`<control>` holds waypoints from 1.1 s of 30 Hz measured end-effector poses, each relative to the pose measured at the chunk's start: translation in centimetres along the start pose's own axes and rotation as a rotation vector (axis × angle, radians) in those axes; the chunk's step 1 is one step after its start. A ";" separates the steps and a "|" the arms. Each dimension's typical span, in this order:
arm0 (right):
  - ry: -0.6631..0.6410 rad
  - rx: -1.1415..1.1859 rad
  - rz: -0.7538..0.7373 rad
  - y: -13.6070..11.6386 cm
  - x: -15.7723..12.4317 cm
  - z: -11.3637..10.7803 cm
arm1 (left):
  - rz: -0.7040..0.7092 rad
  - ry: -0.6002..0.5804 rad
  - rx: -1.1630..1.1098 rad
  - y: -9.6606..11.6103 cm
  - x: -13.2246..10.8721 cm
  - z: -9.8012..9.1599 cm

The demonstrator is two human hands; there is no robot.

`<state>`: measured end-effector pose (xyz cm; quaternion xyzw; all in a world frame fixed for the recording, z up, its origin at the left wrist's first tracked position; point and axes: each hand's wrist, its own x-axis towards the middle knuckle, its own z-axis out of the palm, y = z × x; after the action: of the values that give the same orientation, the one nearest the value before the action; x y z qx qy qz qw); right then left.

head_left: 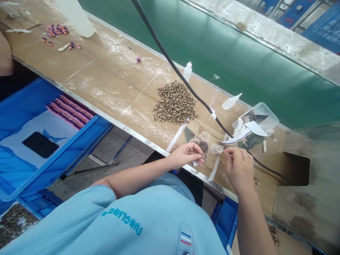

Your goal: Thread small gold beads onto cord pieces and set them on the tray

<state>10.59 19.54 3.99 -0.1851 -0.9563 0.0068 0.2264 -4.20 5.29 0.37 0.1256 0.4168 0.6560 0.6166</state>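
Note:
My left hand [186, 156] pinches a small metal piece [204, 154] between thumb and fingertips, above a scrap of dark reflective film [190, 134]. My right hand [239, 168] sits a short way to the right, its fingertips pinched together over a small heap of gold-coloured beads [222, 158]. Anything between those fingers is too small to tell. Two small clear plastic cups [216, 149] lie between my hands. A larger pile of gold and dark beads [175, 102] rests on the cardboard-covered bench [114, 85], beyond my hands.
A black cable [193, 94] crosses the bench beside white squeeze bottles [187, 71] and a clear plastic box [256, 118]. Pink and purple pieces [54, 31] lie at the far left. A blue crate [39, 148] holding striped strips stands left, and a green belt [212, 46] runs behind.

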 end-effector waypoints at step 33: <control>0.105 0.399 0.207 -5.0 -2.3 1.4 | -0.182 0.037 -0.136 0.6 -0.5 0.9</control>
<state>10.17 14.14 2.21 -0.2340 -0.8988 0.2094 0.3060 -3.86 5.23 1.55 0.0330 0.3922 0.6264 0.6728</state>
